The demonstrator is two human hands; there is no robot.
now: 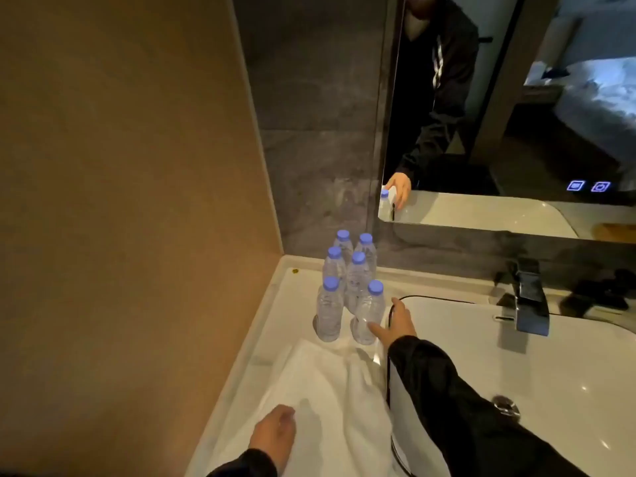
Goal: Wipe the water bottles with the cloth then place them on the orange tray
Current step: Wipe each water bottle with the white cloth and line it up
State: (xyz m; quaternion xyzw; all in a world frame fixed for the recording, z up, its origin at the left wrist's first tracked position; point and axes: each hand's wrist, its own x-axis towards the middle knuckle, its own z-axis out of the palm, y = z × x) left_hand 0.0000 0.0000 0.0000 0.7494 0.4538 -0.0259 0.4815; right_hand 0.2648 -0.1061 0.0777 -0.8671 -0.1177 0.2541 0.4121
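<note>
Bottles (347,287): six upright on the table (299,280), just behind the cloth (327,390).
Right hand (395,325): open, fingers spread beside the nearest bottle (370,311).
Left hand (275,432): rests on the cloth; grip unclear.
Tip: grasp mid-body and lift straight, sparing its neighbours.

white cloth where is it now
Head view, lower middle: the white cloth lies on the counter, left of the sink, just before the water bottles.

tan wall (120,166) left | grey stone wall (309,132) behind | mirror (516,98) | white sink (516,366) | dark faucet (528,297)
</note>
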